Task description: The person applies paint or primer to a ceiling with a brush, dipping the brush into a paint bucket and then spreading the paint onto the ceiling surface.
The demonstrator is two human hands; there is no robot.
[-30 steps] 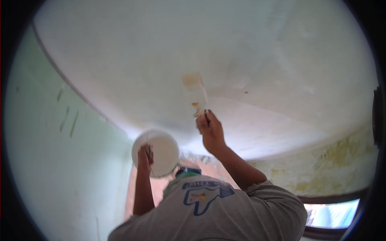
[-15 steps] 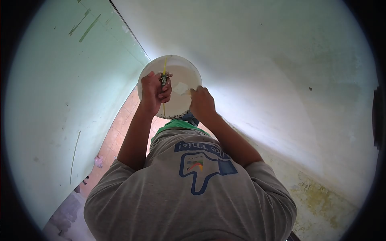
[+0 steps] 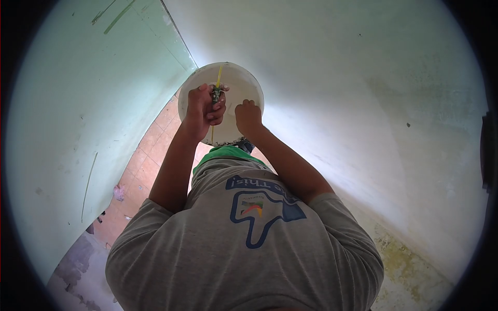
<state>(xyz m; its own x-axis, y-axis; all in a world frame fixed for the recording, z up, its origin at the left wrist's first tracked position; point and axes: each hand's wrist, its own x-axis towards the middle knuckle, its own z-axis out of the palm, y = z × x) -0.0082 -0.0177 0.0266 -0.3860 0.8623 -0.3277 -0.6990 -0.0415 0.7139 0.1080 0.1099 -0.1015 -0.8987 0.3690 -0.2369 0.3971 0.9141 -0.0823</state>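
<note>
My left hand [image 3: 199,111] is closed on the dark, paint-smeared grip [image 3: 216,94] of a thin yellow handle [image 3: 220,75]. This handle crosses the mouth of a round, cream-coloured bucket [image 3: 243,78], seen from above, with dark specks along its near rim. My right hand [image 3: 249,119] is over the bucket's right side, with its fingers curled together. Whatever it grips is hidden behind the fingers.
A pale green wall [image 3: 72,114] rises on the left and a whitish wall [image 3: 332,93] on the right, meeting behind the bucket. Below are orange floor tiles [image 3: 148,142] with a small pinkish item [image 3: 119,193] by the left wall.
My right hand has moved left and slightly up, further over the bucket. The pale flat piece beside its fingers no longer shows. My left hand keeps its hold on the handle.
</note>
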